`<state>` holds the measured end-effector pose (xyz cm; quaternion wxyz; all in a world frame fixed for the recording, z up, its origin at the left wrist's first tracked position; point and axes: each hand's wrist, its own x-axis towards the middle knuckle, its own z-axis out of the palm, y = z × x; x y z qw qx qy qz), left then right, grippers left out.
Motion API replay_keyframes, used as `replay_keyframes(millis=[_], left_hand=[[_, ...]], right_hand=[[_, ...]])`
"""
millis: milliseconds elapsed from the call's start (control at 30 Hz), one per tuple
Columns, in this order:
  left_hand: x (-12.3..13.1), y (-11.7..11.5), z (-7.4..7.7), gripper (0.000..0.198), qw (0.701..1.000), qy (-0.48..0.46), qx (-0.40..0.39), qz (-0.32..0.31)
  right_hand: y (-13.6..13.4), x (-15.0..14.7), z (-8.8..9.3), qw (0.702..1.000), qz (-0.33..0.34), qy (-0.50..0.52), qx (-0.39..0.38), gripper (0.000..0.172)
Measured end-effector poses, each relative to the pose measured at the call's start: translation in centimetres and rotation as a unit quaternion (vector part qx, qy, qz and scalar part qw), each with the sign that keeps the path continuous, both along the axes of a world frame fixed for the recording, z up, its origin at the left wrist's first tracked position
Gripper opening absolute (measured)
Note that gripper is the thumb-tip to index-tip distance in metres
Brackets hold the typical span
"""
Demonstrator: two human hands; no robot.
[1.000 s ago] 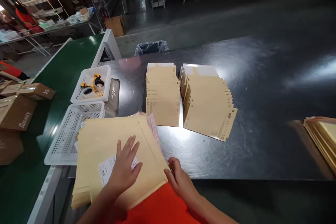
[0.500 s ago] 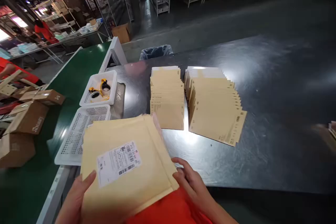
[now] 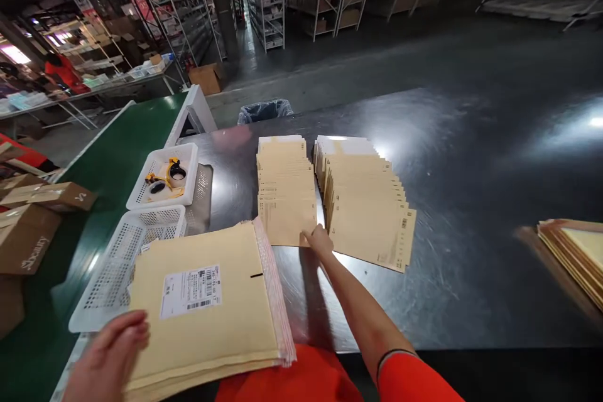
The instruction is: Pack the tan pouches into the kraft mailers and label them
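Observation:
A stack of yellow padded envelopes (image 3: pixel 235 320) lies at the table's near left, its top one bearing a white shipping label (image 3: pixel 191 292) and a pink bubble-lined edge. My left hand (image 3: pixel 110 352) is by the stack's left side, slightly blurred, fingers loosely stretched with nothing visible in them. Reaching forward, my right hand (image 3: pixel 321 242) pinches the near edge of the front envelope (image 3: pixel 287 223) in an overlapping row. To its right a second, wider row of overlapping envelopes (image 3: pixel 370 223) fans toward me.
Two white plastic baskets stand at left: one holds tape dispensers (image 3: pixel 167 177), the other is a perforated basket (image 3: pixel 136 245). Cartons (image 3: pixel 32 242) sit on the green conveyor (image 3: pixel 117 132). More envelopes (image 3: pixel 572 251) lie far right. A lined bin (image 3: pixel 264 112) stands beyond the table.
My right hand has left the stack and reached forward to the left row. My left hand has come off the top envelope. A different label now shows on top. The view has shifted.

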<state>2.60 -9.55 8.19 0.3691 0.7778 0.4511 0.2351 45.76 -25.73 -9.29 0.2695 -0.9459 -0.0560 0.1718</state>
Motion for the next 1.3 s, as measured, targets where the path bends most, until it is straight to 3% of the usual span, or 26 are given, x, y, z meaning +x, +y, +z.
replay_keyframes(millis=[67, 100, 167, 267, 333, 400, 533, 667, 833, 1000, 1100, 1167, 1233, 1300], left_hand=[[3.2, -1.6, -1.0, 0.027, 0.978, 0.049, 0.069, -0.19], [5.1, -2.5, -1.2, 0.027, 0.932, 0.096, 0.124, -0.328], [8.7, -3.8, -1.3, 0.047, 0.838, 0.19, 0.224, -0.46], [13.1, -4.4, -1.1, 0.078, 0.742, 0.299, 0.275, -0.533], [15.0, -4.2, -1.2, 0.086, 0.714, 0.332, 0.275, -0.552], [16.2, -3.9, -1.5, 0.077, 0.698, 0.347, 0.27, -0.566], [17.5, -3.7, -1.7, 0.037, 0.691, 0.328, 0.266, -0.586], [17.6, -3.4, -0.8, 0.03, 0.713, 0.298, 0.249, -0.584], [16.4, -3.9, -0.3, 0.02, 0.757, 0.264, 0.248, -0.544], [16.4, -6.2, -1.4, 0.01, 0.719, 0.254, 0.258, -0.593], [17.4, -7.6, -1.1, 0.01, 0.724, 0.224, 0.265, -0.597], [18.1, -8.3, -0.4, 0.01, 0.734, 0.217, 0.263, -0.587], [18.5, -8.5, 0.4, 0.009, 0.735, 0.211, 0.257, -0.591], [18.4, -8.5, 1.0, 0.008, 0.735, 0.204, 0.247, -0.598]], right_hand=[[-0.2, 0.0, -0.7, 1.0, 0.009, 0.002, -0.023, 0.039], [-0.4, 0.1, -0.9, 0.999, 0.014, -0.001, -0.031, 0.036], [-1.2, 0.4, -0.7, 0.999, 0.035, -0.005, -0.034, 0.033], [-3.6, 0.9, 1.0, 0.988, 0.103, -0.004, 0.111, 0.03], [-6.0, 0.7, 3.1, 0.958, 0.117, -0.014, 0.262, 0.034], [-8.6, -0.1, 5.9, 0.929, 0.073, -0.041, 0.361, 0.04], [-12.7, -3.8, 11.4, 0.883, -0.053, -0.065, 0.462, 0.042], [-14.1, -7.5, 13.4, 0.874, -0.054, -0.014, 0.483, 0.043], [-14.9, -8.3, 12.6, 0.882, 0.056, 0.139, 0.446, 0.042], [-13.8, -8.4, 11.7, 0.864, 0.127, 0.271, 0.404, 0.047], [-11.0, -10.5, 11.7, 0.857, 0.187, 0.262, 0.403, 0.041], [-8.9, -12.2, 11.9, 0.852, 0.262, 0.213, 0.399, 0.031], [-6.8, -13.6, 12.1, 0.848, 0.363, 0.157, 0.352, 0.021], [-4.9, -14.4, 12.3, 0.848, 0.449, 0.117, 0.258, 0.016]])
